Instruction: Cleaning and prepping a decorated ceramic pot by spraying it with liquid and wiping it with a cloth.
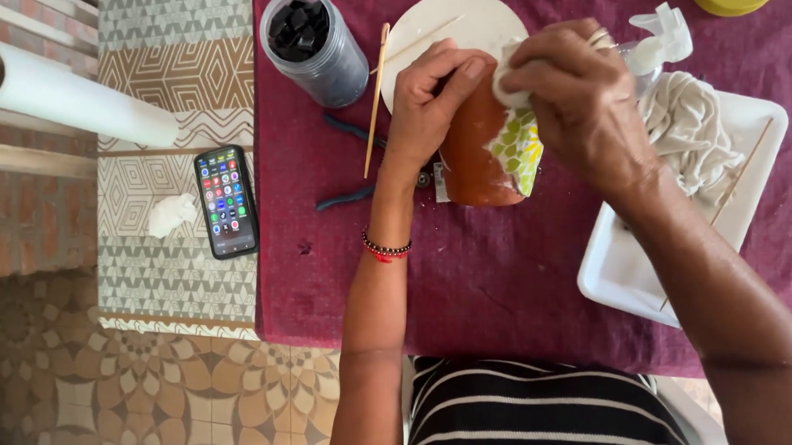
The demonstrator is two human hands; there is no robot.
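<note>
Pot point(473, 157) is lying on its side on the maroon cloth point(470, 282) in the middle of the table, steadied by the left hand point(426, 105) curled over its top. A white wad point(508, 91) is pinched in the right hand point(578, 99) and pressed onto the patterned paper patch point(517, 150). Probably best dabbed gently from the middle outward so the paper isn't torn or wrinkled, with the pot kept from rolling

We see our two bare forearms without sleeves; our left hand point(426, 97) has a beaded bracelet point(386, 249) of dark and red beads at the wrist, our right hand point(578, 99) wears nothing, and a black-and-white striped top point(538, 408) covers our torso
</note>
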